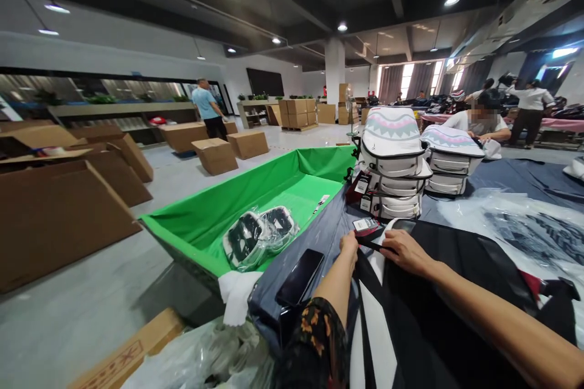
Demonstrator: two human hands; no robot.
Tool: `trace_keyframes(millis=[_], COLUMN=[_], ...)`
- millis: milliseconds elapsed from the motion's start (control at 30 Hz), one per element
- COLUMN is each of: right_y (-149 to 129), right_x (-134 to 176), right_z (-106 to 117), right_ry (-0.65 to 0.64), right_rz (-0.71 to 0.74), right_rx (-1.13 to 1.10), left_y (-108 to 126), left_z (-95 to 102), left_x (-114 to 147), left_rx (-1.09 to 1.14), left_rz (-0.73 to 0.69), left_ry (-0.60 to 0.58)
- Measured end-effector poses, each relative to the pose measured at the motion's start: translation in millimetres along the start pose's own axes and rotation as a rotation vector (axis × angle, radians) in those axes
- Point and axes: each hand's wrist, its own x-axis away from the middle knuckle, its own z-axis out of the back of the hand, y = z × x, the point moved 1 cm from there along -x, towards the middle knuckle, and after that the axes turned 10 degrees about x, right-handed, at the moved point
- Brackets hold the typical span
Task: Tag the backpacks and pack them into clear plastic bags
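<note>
A black-and-white backpack [438, 292] lies on the cloth-covered table directly before me. A short black strap [370, 244] stretches between my two hands at the bag's far left side. My left hand [349, 248] is closed on the strap's left end, close to a hang tag [365, 226]. Fingers of my right hand [405, 250] pinch its other end, over the white edge of the bag. Just beyond stands a stack of white backpacks [395, 161] with zigzag-patterned tops. A dark phone [300, 276] rests left of my left forearm.
A green-lined bin [191, 225] on the left holds plastic-wrapped bags [249, 240]. Clear plastic packaging [542, 231] covers the table's right side. A co-worker [483, 121] sits across, behind more white backpacks [449, 158]. Cardboard boxes [68, 219] stand on the floor.
</note>
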Motion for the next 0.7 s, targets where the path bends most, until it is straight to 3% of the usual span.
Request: trace_keyframes(millis=[67, 167, 300, 433, 500, 567, 700], right_y=[7.5, 20.4, 29.5, 41.6, 46.6, 42.4, -7.1], right_x=[9.7, 3.9, -31.9, -45.0, -28.2, 4.0, 94.1], right_z=[1.7, 0.8, 10.4, 46.4, 58.7, 57.3, 27.8], right_ry=[0.002, 0.043, 0.142, 0.312, 0.356, 0.320, 0.191], right_rz=[0.023, -0.064, -0.181, -0.202, -0.193, -0.179, -0.106], right_rx=[-0.063, -0.145, -0.229, -0.297, -0.346, -0.402, -0.531], left_y=[-3.0, 10.6, 56.8, 102.5, 115.3, 120.1, 110.4], left_z=[5.1, 9.9, 18.6, 29.3, 27.7, 15.9, -36.3], left_x=[3.1, 11.2, 28.2, 46.9, 52.2, 53.6, 53.5], left_rx=[0.105, 0.257, 0.410, 0.487, 0.502, 0.493, 0.385], left_rz=[0.057, 0.071, -0.074, -0.274, -0.336, -0.344, -0.272], left_ry=[-0.057, -0.187, -0.399, -0.503, -0.504, -0.508, -0.562])
